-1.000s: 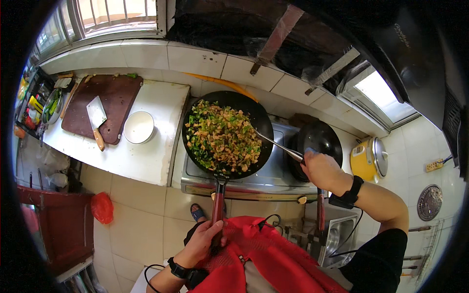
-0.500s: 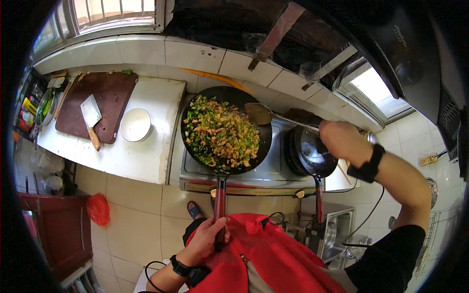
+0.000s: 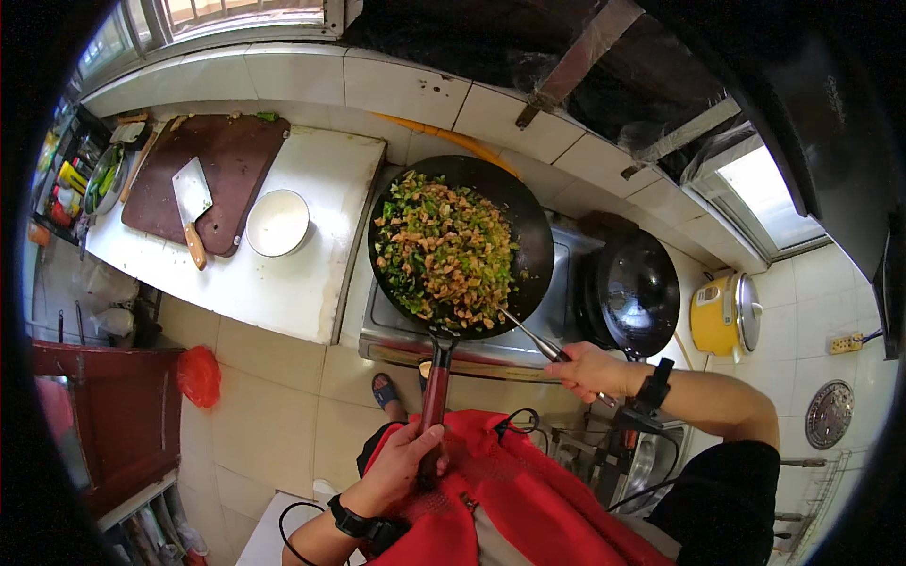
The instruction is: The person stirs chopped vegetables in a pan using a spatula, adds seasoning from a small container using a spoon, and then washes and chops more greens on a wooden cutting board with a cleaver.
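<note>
The left grip [image 3: 408,460], a bare hand, is curled closed around the 1 red-brown handle [image 3: 435,391] of a large black wok [image 3: 531,247]. The right grip [image 3: 595,371], also bare, is closed around the handle end of 1 metal spatula [image 3: 530,336]; its shaft slants over the wok's near right rim, and its blade cannot be made out. There are 2 black wristbands [image 3: 353,521], 1 on each wrist.

In the wok, above the left side of a silver stove [image 3: 401,330], lies 1 heap of chopped food [image 3: 434,247], green and light brown, too many pieces to count. It covers the left and middle; bare black shows at the right. Whether the wok touches the stove is hidden.

Just right of it sits a dark pan [image 3: 644,291]; any beneath cannot be counted.

To the left, a white counter [image 3: 307,259] carries 1 brown cutting board [image 3: 151,193] with 1 cleaver [image 3: 192,189] on it, and 1 white bowl [image 3: 277,224] beside the board.

Farther out are 1 yellow cooker [image 3: 713,319] at right and 1 red plastic bag [image 3: 199,377] at lower left.
</note>
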A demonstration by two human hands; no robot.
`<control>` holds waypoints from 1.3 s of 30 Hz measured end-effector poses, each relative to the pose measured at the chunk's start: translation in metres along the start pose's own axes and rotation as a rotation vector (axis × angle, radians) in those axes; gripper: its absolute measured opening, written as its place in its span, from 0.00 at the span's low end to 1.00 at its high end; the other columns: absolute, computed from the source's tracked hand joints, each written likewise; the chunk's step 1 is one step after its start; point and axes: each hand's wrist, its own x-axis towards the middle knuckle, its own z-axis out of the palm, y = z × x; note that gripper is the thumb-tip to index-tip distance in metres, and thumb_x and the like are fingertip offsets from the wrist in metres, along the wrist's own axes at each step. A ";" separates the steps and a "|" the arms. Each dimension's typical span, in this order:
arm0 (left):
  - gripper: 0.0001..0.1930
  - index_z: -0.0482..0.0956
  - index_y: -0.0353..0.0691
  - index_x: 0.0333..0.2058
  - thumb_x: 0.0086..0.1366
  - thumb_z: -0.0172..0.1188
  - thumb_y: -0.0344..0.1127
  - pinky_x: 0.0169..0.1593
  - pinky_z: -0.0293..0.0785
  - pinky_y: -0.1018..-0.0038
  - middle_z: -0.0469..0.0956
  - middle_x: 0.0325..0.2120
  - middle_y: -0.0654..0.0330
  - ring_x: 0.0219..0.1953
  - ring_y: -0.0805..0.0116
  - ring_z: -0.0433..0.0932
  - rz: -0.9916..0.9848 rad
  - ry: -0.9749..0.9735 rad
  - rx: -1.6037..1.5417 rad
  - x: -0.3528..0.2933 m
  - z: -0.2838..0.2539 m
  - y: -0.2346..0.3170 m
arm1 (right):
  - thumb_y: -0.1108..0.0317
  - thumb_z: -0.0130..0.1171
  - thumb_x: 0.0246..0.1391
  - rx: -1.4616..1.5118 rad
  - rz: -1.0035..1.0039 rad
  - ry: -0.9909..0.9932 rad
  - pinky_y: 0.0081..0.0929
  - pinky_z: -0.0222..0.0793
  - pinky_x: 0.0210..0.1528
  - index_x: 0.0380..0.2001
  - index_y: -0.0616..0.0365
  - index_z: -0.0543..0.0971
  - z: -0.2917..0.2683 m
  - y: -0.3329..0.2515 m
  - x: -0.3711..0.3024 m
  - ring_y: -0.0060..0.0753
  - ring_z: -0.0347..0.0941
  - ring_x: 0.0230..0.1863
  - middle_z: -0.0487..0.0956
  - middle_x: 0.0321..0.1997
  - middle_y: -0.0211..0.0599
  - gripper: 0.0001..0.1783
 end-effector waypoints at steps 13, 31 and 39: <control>0.14 0.73 0.34 0.43 0.71 0.52 0.41 0.31 0.68 0.77 0.73 0.23 0.61 0.24 0.72 0.72 -0.022 0.070 -0.113 -0.002 0.003 -0.002 | 0.61 0.57 0.61 0.132 -0.188 0.079 0.22 0.55 0.11 0.29 0.58 0.67 0.025 0.025 0.030 0.19 0.57 0.11 0.65 0.17 0.27 0.14; 0.10 0.72 0.35 0.40 0.71 0.52 0.38 0.28 0.70 0.75 0.73 0.26 0.62 0.24 0.71 0.73 -0.011 0.001 -0.145 0.000 -0.006 -0.007 | 0.60 0.59 0.55 -0.685 -0.600 0.697 0.49 0.70 0.32 0.29 0.68 0.70 -0.005 0.020 -0.034 0.65 0.74 0.31 0.75 0.24 0.60 0.19; 0.13 0.70 0.39 0.33 0.70 0.54 0.43 0.29 0.70 0.77 0.72 0.20 0.63 0.24 0.74 0.73 -0.001 -0.016 -0.106 0.001 -0.008 -0.007 | 0.66 0.59 0.53 -1.039 -0.487 0.860 0.50 0.73 0.31 0.37 0.70 0.64 -0.014 -0.021 -0.086 0.61 0.76 0.29 0.77 0.25 0.57 0.19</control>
